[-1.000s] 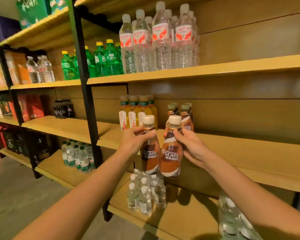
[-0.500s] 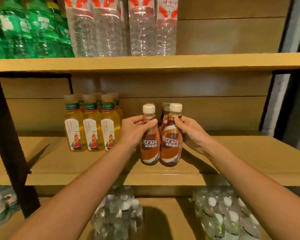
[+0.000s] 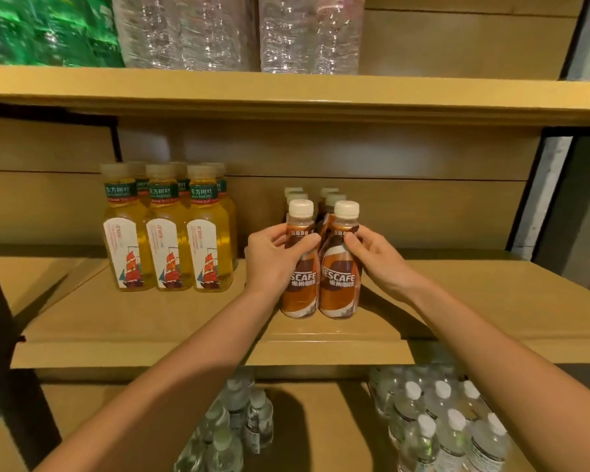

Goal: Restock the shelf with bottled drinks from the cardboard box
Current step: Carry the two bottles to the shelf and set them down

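Left hand (image 3: pixel 275 258): curled round the upper body of the left Nescafé bottle (image 3: pixel 300 287); thumb lies across the front of the label just below the neck, fingers wrap the far side.
Right hand (image 3: pixel 377 258): curled round the shoulder of the right Nescafé bottle (image 3: pixel 339 287); fingertips press on the upper label.
Held bottles: 2 brown coffee bottles with cream caps, both upright, labels facing the camera, side by side and touching.
Location: bases down on the middle shelf (image 3: pixel 150 321), near its front edge, right of centre.
Stock behind: more Nescafé bottles (image 3: pixel 331 197) in 2 files directly behind the held pair; only caps and necks show, so the count cannot be told.
Left neighbour: oolong tea bottles (image 3: pixel 167 233), yellow liquid, red ship on the label, 3 in the front row with more behind; set apart from the coffee by a bare gap.
Upper shelf (image 3: pixel 286 95): clear water bottles (image 3: pixel 218 32) above the coffee, green bottles (image 3: pixel 48 28) to their left, both blurred.
Lower shelf (image 3: pixel 321 420): small water bottles (image 3: pixel 447 427) with white caps in 2 clusters, below and between the forearms.
Frame: black upright (image 3: pixel 0 335) at the left edge.
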{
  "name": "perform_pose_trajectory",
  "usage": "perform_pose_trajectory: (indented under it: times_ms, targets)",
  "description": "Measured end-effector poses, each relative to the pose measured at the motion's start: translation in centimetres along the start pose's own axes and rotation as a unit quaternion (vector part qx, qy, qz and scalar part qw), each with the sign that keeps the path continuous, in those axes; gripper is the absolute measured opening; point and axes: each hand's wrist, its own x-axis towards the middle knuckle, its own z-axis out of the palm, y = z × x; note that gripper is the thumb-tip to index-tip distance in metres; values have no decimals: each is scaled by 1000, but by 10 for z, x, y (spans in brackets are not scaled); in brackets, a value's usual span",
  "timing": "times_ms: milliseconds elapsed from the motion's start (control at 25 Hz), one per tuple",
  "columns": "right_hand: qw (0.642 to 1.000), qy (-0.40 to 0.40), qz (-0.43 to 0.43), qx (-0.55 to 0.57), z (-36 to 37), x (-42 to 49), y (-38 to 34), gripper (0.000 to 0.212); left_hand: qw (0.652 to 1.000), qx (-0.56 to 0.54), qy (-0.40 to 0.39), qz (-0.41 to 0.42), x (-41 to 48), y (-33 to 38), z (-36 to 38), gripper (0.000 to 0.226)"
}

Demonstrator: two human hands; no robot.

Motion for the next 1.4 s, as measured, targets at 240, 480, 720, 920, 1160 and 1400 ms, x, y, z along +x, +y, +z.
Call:
perform_pose_trajectory:
  times_ms: [240, 480, 720, 920, 1160, 1400]
  targets:
    - [977, 130, 34, -165, 7, -16, 13, 93, 995, 88, -36, -4, -16, -25, -8, 65]
    - [856, 120, 139, -483, 36, -53, 41, 77, 874, 473, -106, 20, -23, -76, -23, 87]
    - [849, 71, 168, -495, 39, -39, 50, 86, 832, 535, -143, -12, -14, -82, -12, 90]
    - [880, 19, 170, -444, 30, -29, 49, 75, 827, 543, -148, 4, -12, -83, -13, 87]
    - [892, 0, 147, -428, 30, -23, 45, 69, 830, 535, -157, -2, -9, -79, -18, 80]
    - [891, 1, 159, -426, 31, -16, 46, 69, 827, 533, -178, -23, 3, -82, -18, 80]
